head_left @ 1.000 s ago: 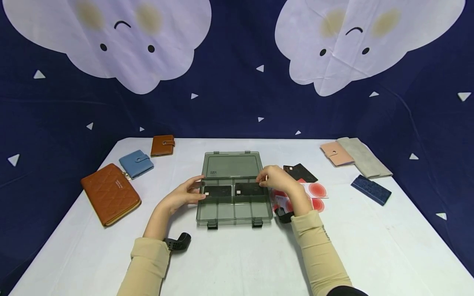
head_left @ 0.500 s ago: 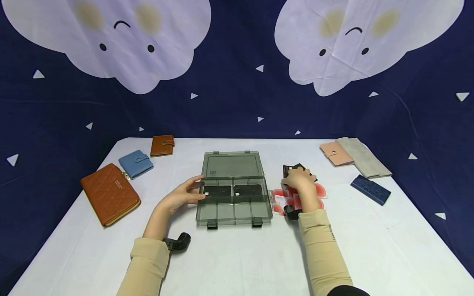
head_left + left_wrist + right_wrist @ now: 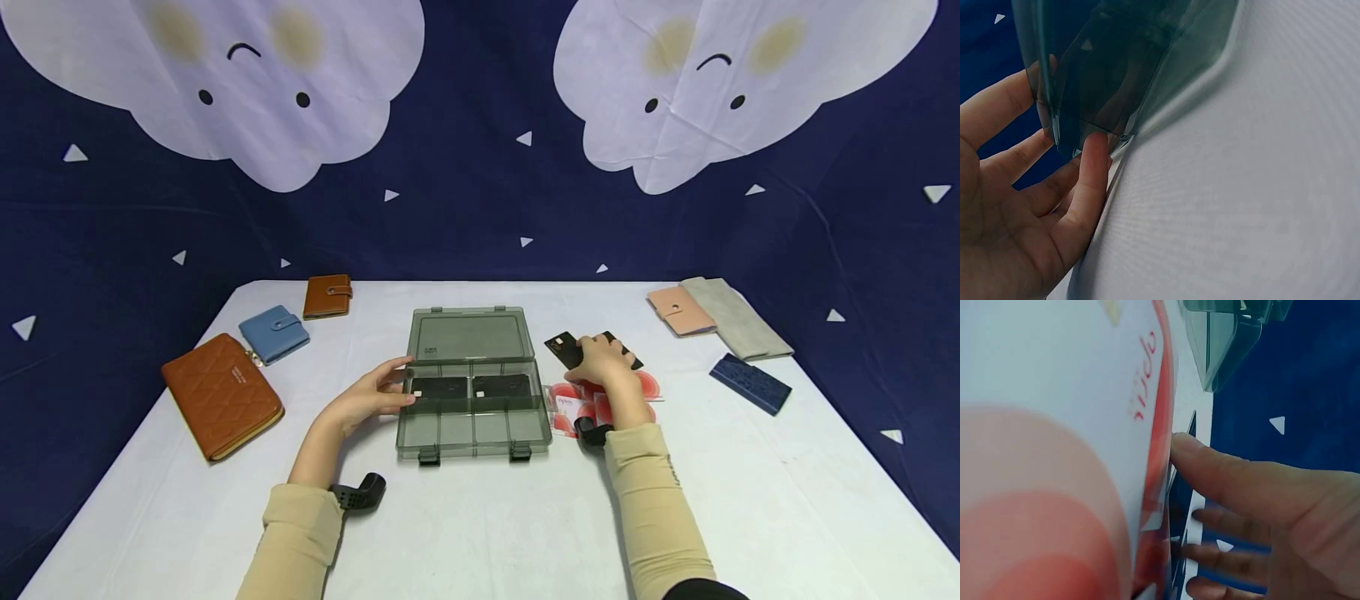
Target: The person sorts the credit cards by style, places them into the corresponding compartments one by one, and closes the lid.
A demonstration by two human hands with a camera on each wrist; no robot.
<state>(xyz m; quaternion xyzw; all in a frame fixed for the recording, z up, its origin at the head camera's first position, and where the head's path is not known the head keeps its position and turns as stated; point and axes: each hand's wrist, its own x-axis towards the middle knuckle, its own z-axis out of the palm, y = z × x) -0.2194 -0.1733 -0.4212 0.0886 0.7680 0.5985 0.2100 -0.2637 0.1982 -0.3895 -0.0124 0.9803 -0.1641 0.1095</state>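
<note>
A translucent green divided plastic box [image 3: 472,429] lies with its lid up. Black cards [image 3: 441,388] fill its two rear sections. My left hand [image 3: 367,396] grips the box's left side wall, thumb and fingers spread along it, and the left wrist view shows the fingertips [image 3: 1093,150] at its corner. To the right of the box, my right hand [image 3: 606,367] holds a black card [image 3: 561,348] with a light chip, fingertips over it. Another black card [image 3: 633,358] lies partly under the hand. Motion blurs the fingers in the right wrist view.
Red-and-white cards [image 3: 566,408] lie beside the box under the right wrist. On the left are a large brown wallet [image 3: 223,396], a blue wallet [image 3: 273,333] and a small brown wallet [image 3: 324,296]. Pink [image 3: 678,308], grey [image 3: 738,321] and navy [image 3: 750,385] wallets lie right.
My right hand has left the box's right rear section and reached the black cards on the table. One card has shifted left and turned under its fingers. The left hand stays put.
</note>
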